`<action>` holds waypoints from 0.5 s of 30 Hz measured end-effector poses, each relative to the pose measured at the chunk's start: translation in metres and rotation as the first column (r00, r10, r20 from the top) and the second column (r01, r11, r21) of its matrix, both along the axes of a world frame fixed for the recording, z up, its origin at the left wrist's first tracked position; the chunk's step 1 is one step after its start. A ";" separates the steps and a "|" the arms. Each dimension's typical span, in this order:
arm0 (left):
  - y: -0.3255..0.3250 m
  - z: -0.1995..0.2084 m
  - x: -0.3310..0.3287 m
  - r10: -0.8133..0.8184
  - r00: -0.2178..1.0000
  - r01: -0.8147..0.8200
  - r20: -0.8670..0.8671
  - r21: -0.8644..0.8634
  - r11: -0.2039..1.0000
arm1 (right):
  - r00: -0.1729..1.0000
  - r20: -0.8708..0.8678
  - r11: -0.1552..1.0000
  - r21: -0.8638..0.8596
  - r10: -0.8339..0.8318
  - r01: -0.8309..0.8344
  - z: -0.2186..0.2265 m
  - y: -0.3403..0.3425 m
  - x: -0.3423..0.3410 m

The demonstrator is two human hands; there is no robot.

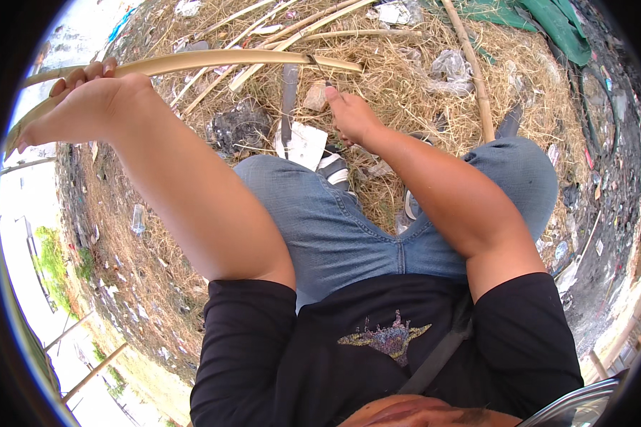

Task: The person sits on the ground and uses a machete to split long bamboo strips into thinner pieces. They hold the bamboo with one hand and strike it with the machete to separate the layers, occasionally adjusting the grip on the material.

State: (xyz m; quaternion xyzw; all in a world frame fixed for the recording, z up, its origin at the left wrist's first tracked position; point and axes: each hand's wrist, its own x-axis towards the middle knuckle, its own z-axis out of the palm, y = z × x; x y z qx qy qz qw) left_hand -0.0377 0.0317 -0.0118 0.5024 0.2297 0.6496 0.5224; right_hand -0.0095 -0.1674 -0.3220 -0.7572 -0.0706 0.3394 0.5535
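Note:
A long pale bamboo strip [214, 60] crosses the upper left, gently bowed. My left hand [85, 96] is closed around it at the far left, with its fingers curled over the top. Beyond that hand, two pale lengths spread apart toward the picture's edge. My right hand [355, 117] is closed, just below the strip's right end. A small dark tip shows by its thumb; what it grips is mostly hidden. A dark flat bar [288, 103] stands beneath the strip, left of my right hand. Its kind is unclear.
Several bamboo strips [292, 35] lie on dry straw ahead. A bamboo pole [470, 67] lies at the right, near crumpled clear plastic [451, 71]. A blackened lump [241, 127] and a white sheet [305, 144] lie before my knees. Green fabric [563, 32] is at the upper right.

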 end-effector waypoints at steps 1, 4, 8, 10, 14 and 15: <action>-0.003 -0.002 0.002 0.025 0.998 -0.025 0.065 -0.001 1.000 | 0.996 0.074 0.998 0.051 0.040 -0.044 0.013 0.007 -0.004; 0.006 -0.010 -0.003 0.006 0.997 -0.006 0.079 0.003 1.000 | 0.979 0.165 0.975 0.165 0.120 -0.147 0.070 0.023 -0.020; 0.017 -0.011 0.002 0.070 0.990 -0.062 0.120 -0.064 0.996 | 0.956 0.294 0.978 0.193 0.015 -0.074 0.041 0.026 -0.018; 0.029 -0.008 0.004 0.107 0.987 -0.095 0.121 -0.105 0.990 | 0.989 0.101 0.992 0.066 -0.111 0.105 -0.018 0.022 -0.008; 0.045 -0.018 -0.007 0.176 0.975 -0.159 0.133 -0.130 0.979 | 0.868 -0.452 0.966 0.046 -0.207 0.254 0.004 0.016 -0.017; 0.048 -0.017 -0.003 0.167 0.976 -0.148 0.141 -0.135 0.980 | 0.952 -0.264 0.972 0.131 -0.157 0.197 0.007 0.017 -0.023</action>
